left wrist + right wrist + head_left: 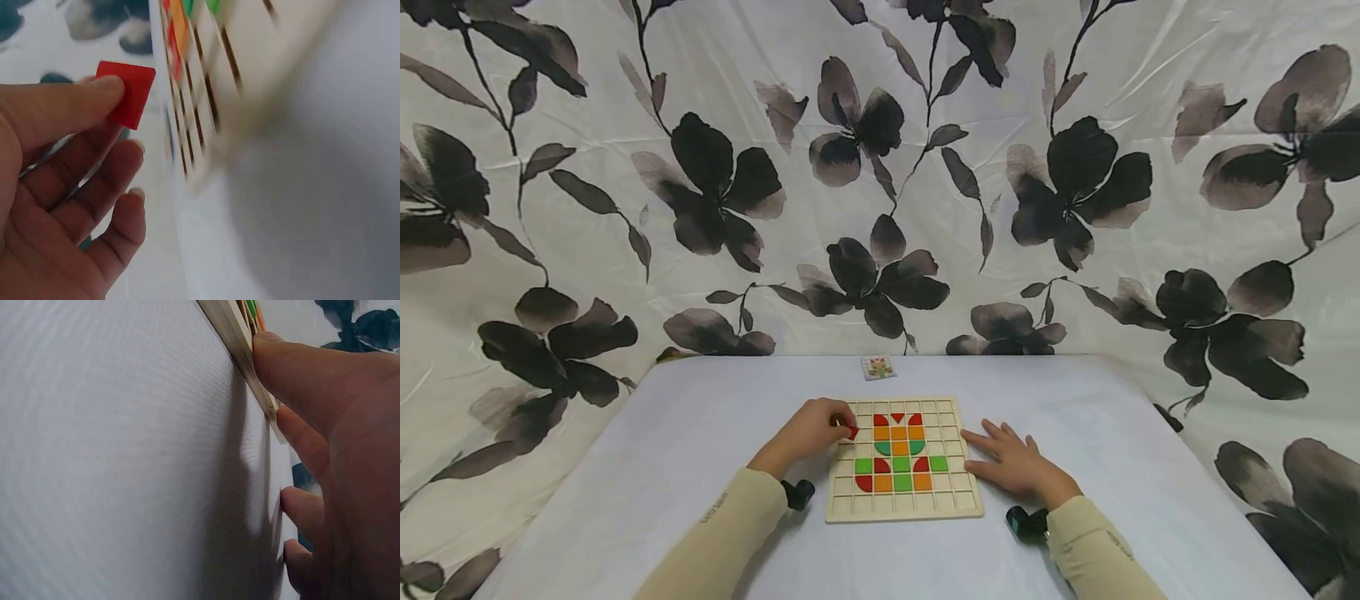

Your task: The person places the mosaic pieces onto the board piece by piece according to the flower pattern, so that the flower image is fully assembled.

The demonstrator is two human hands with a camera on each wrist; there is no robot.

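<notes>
My left hand (811, 429) pinches a small red tile (132, 94) between thumb and index finger, its other fingers loosely curled in the left wrist view. In the head view that hand is over the upper left of a wooden grid board (958, 504). Red, orange, green and teal tiles fill several squares in the board's middle, with an orange tile (899, 433) near the centre. My right hand (1017, 460) lies at the board's right side, fingers spread. In the right wrist view its thumb (270, 353) touches the board's edge.
A small picture card (877, 367) lies behind the board near the far edge of the white table (715, 400). Flower-printed cloth (970, 200) hangs behind and at both sides. Dark wrist cameras sit below both wrists.
</notes>
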